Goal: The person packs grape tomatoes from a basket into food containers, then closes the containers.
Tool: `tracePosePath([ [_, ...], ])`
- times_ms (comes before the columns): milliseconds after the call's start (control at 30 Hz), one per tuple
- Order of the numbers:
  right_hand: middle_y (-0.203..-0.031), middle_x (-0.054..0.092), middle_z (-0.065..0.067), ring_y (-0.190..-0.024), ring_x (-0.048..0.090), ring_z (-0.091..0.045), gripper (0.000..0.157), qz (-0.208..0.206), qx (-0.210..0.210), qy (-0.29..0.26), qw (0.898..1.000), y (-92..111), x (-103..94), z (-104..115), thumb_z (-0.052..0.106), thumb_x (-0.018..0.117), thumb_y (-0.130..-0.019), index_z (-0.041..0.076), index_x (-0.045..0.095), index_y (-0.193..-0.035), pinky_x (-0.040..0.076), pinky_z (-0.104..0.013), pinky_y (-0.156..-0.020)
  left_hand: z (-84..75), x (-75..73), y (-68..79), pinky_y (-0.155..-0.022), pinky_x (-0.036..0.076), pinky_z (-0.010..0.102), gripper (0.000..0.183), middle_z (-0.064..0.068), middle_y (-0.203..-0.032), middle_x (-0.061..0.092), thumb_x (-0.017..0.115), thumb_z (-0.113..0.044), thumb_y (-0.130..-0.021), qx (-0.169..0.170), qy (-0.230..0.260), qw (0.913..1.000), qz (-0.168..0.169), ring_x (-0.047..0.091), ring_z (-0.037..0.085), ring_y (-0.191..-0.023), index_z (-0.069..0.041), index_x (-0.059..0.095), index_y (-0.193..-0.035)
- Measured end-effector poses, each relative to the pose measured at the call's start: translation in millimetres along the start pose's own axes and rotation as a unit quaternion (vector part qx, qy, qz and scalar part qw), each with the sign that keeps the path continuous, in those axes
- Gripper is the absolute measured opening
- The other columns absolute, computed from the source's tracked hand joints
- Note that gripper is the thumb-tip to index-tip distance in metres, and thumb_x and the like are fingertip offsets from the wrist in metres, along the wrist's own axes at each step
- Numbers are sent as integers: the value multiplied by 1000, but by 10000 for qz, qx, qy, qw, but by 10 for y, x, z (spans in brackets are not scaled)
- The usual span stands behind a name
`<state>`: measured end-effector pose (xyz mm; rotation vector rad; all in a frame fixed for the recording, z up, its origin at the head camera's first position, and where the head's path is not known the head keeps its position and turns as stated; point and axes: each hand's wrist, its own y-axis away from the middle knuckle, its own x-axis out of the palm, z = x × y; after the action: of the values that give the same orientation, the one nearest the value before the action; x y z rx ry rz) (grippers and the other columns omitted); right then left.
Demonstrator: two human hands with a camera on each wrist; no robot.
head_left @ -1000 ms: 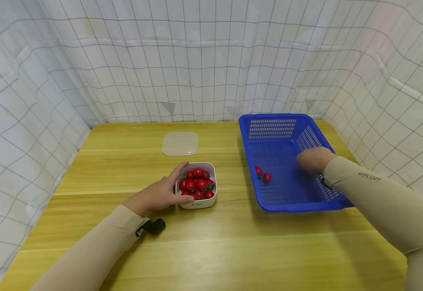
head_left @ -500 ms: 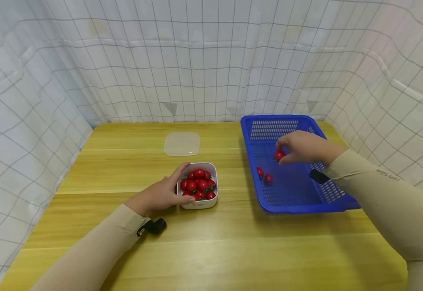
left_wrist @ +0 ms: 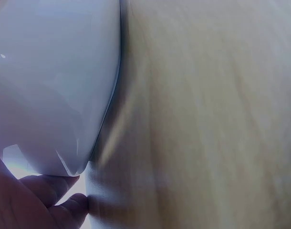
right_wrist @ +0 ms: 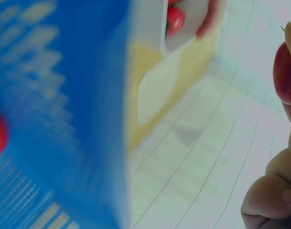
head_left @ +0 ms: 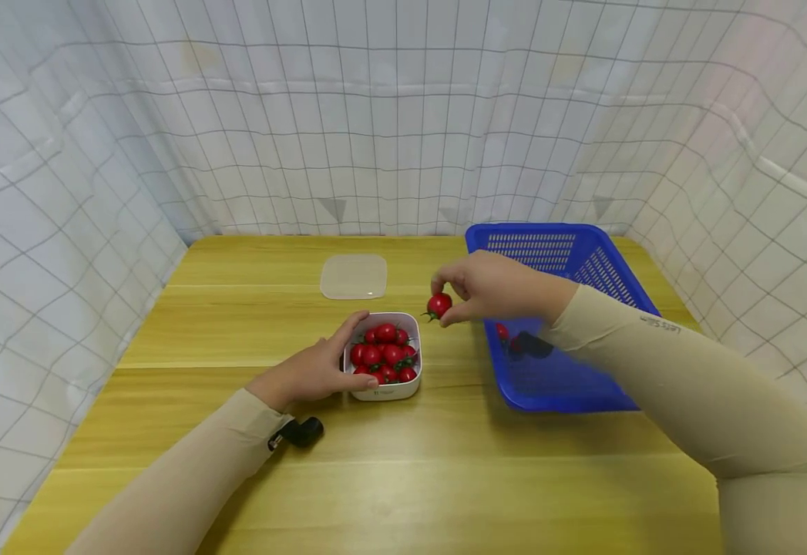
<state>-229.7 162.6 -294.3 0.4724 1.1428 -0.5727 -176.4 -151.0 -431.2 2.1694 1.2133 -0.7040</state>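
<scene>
In the head view my right hand (head_left: 493, 285) pinches a cherry tomato (head_left: 439, 305) between thumb and fingertips, in the air between basket and container. That same tomato (right_wrist: 285, 74) shows at the right edge of the right wrist view. My left hand (head_left: 313, 375) holds a small white container (head_left: 389, 393) from its left side, thumb along the front and a finger at the back corner. Several cherry tomatoes (head_left: 373, 354) with green stems fill much of the container. In the left wrist view, fingertips (left_wrist: 71, 210) are near the container's smooth white wall (left_wrist: 55, 86).
The blue plastic basket (head_left: 549, 397) stands at the right, partly covered by my right forearm. Tomatoes (head_left: 502, 331) lie at its left side. A flat translucent lid (head_left: 354, 277) rests on the wooden table (head_left: 403, 478) behind the container. Grid-patterned curtains (head_left: 403, 131) surround the table.
My right hand has risen out of the basket with a tomato and moved left, past the basket's rim toward the container. The left hand keeps its hold on the container.
</scene>
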Motion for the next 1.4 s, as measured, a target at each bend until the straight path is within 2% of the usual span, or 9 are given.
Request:
tracePosePath([
  [267,-74,57,6,-67,51,-10,34,426,-405,311,9978,-342,190,359,37,82,-93,17,71,-119,40,-25,-61,-29,-4,-6,-129,9,68,115,10,-172,31,79,-61,-87,-41,-47,10000,77,36,51,-153,-32,6,-170],
  [467,-72,58,6,-66,52,-9,53,534,-247,216,9980,-402,221,373,39,80,-95,18,66,-142,41,-24,-59,-29,0,-21,-129,9,69,117,10,-173,30,78,-61,-87,-58,-92,9999,104,32,52,-154,-30,3,-171],
  [600,-65,53,6,-61,48,-10,48,47,111,-274,9996,-236,99,117,35,79,-96,19,69,-140,42,-28,-59,-47,4,-31,-128,11,69,116,14,-172,31,79,-62,-86,-84,-114,9999,78,29,56,-154,-32,4,-171],
  [733,-65,51,6,-58,44,-10,31,-322,472,-676,9961,76,-26,-405,28,79,-96,18,77,-125,43,-29,-62,-69,-1,-29,-131,7,64,116,12,-173,29,80,-59,-86,-32,-121,9999,20,32,54,-153,-31,6,-171],
  [867,-68,51,5,-61,45,-9,27,165,780,-839,9933,399,-23,-932,22,81,-93,15,80,-119,43,-28,-64,-78,-20,-7,-130,8,65,115,12,-173,28,81,-58,-86,-58,-113,9999,-24,29,55,-154,-32,7,-170],
  [1000,-71,55,3,-67,50,-11,32,913,1097,-1154,9830,585,101,-1264,16,84,-88,8,79,-120,44,-27,-66,-69,-39,15,-129,9,67,116,12,-173,28,81,-59,-86,-79,-95,9999,-43,26,57,-154,-32,7,-171],
  [1167,-113,78,-8,-108,68,-23,38,1396,1114,-1332,9749,627,338,-1436,10,82,-86,9,78,-124,57,-42,-95,-38,-38,12,-129,9,67,117,13,-174,25,81,-59,-86,-106,-85,9999,-8,27,56,-155,-30,5,-171],
  [1267,-120,76,-7,-112,65,-22,40,1488,1088,-1356,9735,611,449,-1463,8,82,-86,11,78,-126,55,-43,-99,-31,-25,4,-129,8,68,117,14,-174,24,80,-58,-87,-73,-52,10000,23,27,55,-155,-27,5,-171],
  [1400,-111,75,0,-100,60,-17,40,1552,1201,-1399,9705,595,541,-1489,10,82,-86,13,78,-126,51,-35,-91,-28,-5,-6,-130,5,67,116,16,-173,26,80,-55,-88,-8,-57,10000,41,32,54,-153,-24,4,-171],
])
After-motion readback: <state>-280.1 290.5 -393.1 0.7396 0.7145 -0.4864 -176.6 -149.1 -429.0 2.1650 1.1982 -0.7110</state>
